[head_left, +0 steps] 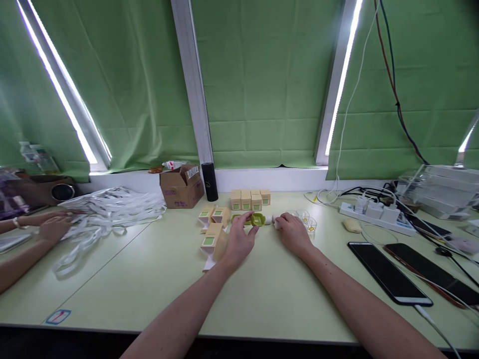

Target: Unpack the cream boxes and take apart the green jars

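Note:
My left hand [241,239] is closed, with thumb and fingers pinching a small green scalloped cup [258,219] whose open side faces me. A bit of another green piece shows behind these fingers. My right hand [292,233] is curled low over the table, its fingertips at a small white object [270,220] too small to make out fully. Just beyond the right hand are small clear containers [311,225] with gold-coloured bits inside. Left of my left hand lie open kraft-paper boxes [214,240] with green windows.
Closed small boxes [246,200] stand in a row at the back. A brown carton [182,187] and a black cylinder [209,182] are behind left. Further left, another person's hands [56,228] are by white straps [116,204]. Phones [389,271] and a power strip [377,217] lie right.

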`<state>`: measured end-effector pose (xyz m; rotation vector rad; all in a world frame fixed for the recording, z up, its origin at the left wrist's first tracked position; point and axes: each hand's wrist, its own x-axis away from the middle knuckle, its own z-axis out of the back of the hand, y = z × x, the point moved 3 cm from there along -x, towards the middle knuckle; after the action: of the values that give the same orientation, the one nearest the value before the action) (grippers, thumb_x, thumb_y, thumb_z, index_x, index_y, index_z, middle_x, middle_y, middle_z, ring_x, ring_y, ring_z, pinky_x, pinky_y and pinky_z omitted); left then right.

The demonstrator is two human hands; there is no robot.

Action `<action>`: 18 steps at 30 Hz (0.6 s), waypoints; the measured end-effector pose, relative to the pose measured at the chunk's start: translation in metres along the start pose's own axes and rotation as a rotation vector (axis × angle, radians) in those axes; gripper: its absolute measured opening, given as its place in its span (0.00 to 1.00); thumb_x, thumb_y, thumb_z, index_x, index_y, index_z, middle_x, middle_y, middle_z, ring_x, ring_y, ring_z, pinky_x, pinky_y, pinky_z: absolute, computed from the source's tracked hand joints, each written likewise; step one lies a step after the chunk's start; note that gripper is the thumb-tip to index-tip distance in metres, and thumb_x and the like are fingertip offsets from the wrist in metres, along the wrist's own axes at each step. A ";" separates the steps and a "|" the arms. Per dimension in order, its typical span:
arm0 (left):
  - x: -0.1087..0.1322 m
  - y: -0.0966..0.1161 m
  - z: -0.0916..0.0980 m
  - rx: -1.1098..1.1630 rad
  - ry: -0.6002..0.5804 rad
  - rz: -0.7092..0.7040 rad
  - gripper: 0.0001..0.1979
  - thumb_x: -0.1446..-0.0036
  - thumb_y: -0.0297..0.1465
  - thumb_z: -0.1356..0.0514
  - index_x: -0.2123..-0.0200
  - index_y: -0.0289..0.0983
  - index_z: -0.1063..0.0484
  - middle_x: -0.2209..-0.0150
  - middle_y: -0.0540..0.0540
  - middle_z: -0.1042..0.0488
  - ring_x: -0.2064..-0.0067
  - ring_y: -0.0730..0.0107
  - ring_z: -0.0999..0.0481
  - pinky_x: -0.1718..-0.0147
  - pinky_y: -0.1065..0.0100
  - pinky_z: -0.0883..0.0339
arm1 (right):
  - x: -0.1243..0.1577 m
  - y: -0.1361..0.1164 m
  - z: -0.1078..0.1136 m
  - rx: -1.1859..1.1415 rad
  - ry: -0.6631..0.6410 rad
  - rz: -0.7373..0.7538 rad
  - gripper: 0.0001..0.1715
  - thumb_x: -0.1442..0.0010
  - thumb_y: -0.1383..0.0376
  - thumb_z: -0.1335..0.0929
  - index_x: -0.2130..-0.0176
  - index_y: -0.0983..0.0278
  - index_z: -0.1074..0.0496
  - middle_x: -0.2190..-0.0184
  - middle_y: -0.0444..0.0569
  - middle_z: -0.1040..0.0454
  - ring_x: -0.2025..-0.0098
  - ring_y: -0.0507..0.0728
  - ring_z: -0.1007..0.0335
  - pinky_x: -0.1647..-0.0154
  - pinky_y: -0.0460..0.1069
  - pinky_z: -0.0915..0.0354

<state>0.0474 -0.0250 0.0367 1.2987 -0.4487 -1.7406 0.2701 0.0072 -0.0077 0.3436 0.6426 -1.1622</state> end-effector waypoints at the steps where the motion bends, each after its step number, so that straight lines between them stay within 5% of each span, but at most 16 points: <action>1: 0.000 0.000 0.000 -0.002 0.001 0.000 0.21 0.39 0.29 0.36 0.43 0.44 0.27 0.49 0.42 0.25 0.48 0.59 0.24 0.45 0.54 0.28 | 0.000 0.000 0.001 0.002 0.000 -0.002 0.23 0.43 0.80 0.32 0.51 0.61 0.25 0.54 0.54 0.24 0.57 0.62 0.28 0.55 0.53 0.37; 8: -0.001 0.000 0.000 -0.002 -0.001 -0.006 0.21 0.39 0.28 0.36 0.42 0.44 0.28 0.48 0.42 0.25 0.48 0.59 0.23 0.46 0.54 0.28 | -0.001 0.004 0.006 -0.054 0.040 -0.036 0.29 0.48 0.82 0.33 0.49 0.62 0.27 0.52 0.54 0.23 0.53 0.64 0.27 0.53 0.55 0.36; 18: -0.002 0.001 -0.001 0.084 -0.017 -0.027 0.22 0.39 0.27 0.36 0.42 0.44 0.30 0.43 0.42 0.25 0.42 0.61 0.25 0.45 0.58 0.30 | -0.002 -0.018 0.040 -0.251 0.281 0.040 0.15 0.39 0.74 0.36 0.54 0.62 0.29 0.56 0.54 0.23 0.54 0.65 0.29 0.53 0.58 0.33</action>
<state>0.0489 -0.0241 0.0380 1.3559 -0.5207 -1.7727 0.2642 -0.0208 0.0263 0.3057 1.0126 -0.9888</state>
